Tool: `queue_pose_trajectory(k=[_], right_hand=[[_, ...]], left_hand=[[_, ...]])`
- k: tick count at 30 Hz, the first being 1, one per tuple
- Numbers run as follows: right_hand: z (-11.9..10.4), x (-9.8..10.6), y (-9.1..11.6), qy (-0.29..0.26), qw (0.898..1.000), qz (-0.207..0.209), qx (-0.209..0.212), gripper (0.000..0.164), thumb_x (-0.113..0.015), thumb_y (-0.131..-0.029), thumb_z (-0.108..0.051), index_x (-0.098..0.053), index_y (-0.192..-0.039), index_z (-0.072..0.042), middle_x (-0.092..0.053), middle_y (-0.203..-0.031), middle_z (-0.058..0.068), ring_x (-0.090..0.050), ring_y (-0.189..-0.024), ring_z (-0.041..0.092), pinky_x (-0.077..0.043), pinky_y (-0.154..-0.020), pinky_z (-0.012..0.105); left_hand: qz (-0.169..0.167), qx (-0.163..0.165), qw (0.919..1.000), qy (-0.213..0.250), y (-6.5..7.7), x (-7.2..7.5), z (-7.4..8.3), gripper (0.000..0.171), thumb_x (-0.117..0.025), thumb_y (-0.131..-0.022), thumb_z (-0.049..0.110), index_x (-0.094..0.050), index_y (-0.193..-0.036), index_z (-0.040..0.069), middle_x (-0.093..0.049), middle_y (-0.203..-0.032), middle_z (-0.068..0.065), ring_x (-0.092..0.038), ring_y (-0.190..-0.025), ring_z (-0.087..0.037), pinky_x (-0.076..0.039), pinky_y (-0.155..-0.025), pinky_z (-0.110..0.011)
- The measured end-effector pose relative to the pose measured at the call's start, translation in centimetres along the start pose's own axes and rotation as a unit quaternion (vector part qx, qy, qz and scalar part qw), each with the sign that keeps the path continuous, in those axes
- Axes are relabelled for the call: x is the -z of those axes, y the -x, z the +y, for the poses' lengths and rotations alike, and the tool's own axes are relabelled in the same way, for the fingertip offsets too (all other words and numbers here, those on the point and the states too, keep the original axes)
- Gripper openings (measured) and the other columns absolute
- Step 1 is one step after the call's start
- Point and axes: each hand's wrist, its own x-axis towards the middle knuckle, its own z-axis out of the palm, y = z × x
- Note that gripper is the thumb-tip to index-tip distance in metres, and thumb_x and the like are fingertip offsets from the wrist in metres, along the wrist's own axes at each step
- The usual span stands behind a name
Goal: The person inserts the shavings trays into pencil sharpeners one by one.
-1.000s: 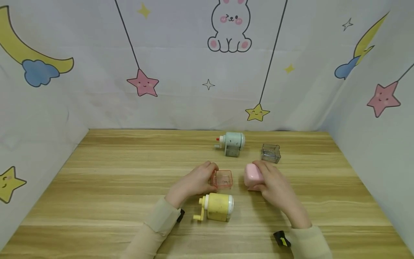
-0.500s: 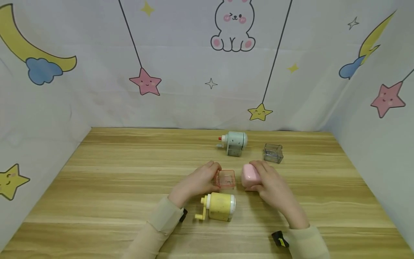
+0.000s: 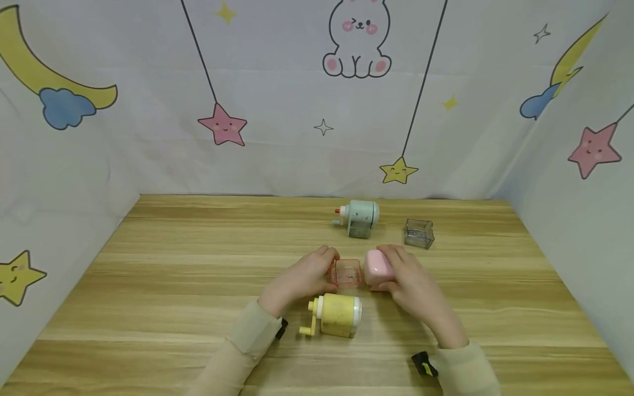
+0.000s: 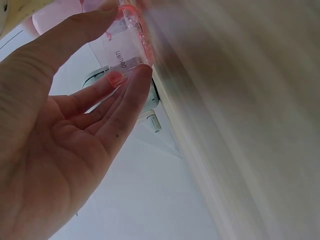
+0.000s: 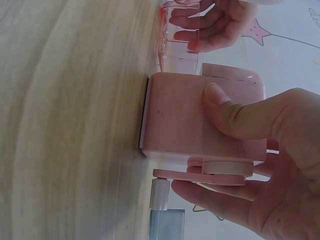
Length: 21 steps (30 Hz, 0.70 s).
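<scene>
My left hand holds a clear reddish shavings drawer between thumb and fingers at its left end, low at the table. Dark specks lie inside the drawer, and in the left wrist view lettering shows on its clear wall. To its right, my right hand grips a pink crank pencil sharpener. In the right wrist view the thumb lies along one side of the sharpener body, with the crank handle beside the fingers. The drawer and the sharpener stand very close together, end to end.
A yellow crank sharpener stands in front of the drawer, near my left wrist. Further back are a light blue sharpener and a clear grey drawer. White printed cloth walls in the wooden table.
My right hand has slid the pink sharpener leftward, narrowing the gap to the reddish drawer. The left hand keeps its hold on the drawer. The head view has shifted slightly.
</scene>
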Motion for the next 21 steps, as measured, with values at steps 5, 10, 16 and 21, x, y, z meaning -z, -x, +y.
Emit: queue_pose_trajectory(k=[5, 10, 16, 21], right_hand=[[-0.25, -0.11, -0.19, 0.000, 1.000, 0.000, 0.005, 0.067, -0.074, -0.071, -0.017, -0.042, -0.129, -0.005, -0.051, -0.123, 0.016, -0.045, -0.109, 0.031, -0.044, -0.090, 0.055], [-0.44, -0.22, -0.31, 0.001, 1.000, 0.003, 0.011, 0.067, -0.075, -0.070, -0.018, -0.043, -0.128, -0.005, -0.052, -0.122, 0.016, -0.045, -0.110, 0.031, -0.044, -0.090, 0.054], [-0.72, -0.29, -0.41, -0.002, 1.000, -0.001, 0.012, 0.067, -0.074, -0.071, -0.017, -0.042, -0.128, -0.005, -0.051, -0.123, 0.016, -0.045, -0.110, 0.030, -0.044, -0.091, 0.053], [-0.97, -0.33, -0.50, -0.004, 1.000, -0.004, 0.006, 0.068, -0.074, -0.071, -0.017, -0.042, -0.129, -0.006, -0.051, -0.124, 0.015, -0.045, -0.110, 0.030, -0.045, -0.089, 0.054]], left_hand=[[0.000, -0.003, 1.0000, -0.002, -0.05, 0.12, 0.01, 0.055, -0.075, -0.071, 0.023, -0.048, -0.112, -0.001, -0.054, -0.100, -0.011, -0.048, -0.080, -0.014, -0.051, -0.071, -0.030], [-0.001, 0.000, 1.0000, 0.001, -0.10, 0.12, -0.04, 0.054, -0.075, -0.071, 0.022, -0.049, -0.112, -0.001, -0.054, -0.101, -0.010, -0.049, -0.082, -0.015, -0.052, -0.073, -0.031], [-0.006, 0.000, 0.9999, 0.011, -0.06, 0.18, -0.02, 0.054, -0.075, -0.071, 0.022, -0.048, -0.113, 0.000, -0.054, -0.100, -0.010, -0.049, -0.083, -0.014, -0.051, -0.074, -0.031], [-0.004, -0.008, 0.9999, 0.014, -0.04, 0.18, 0.10, 0.053, -0.074, -0.072, 0.022, -0.049, -0.113, 0.000, -0.054, -0.100, -0.010, -0.049, -0.082, -0.014, -0.052, -0.074, -0.029]])
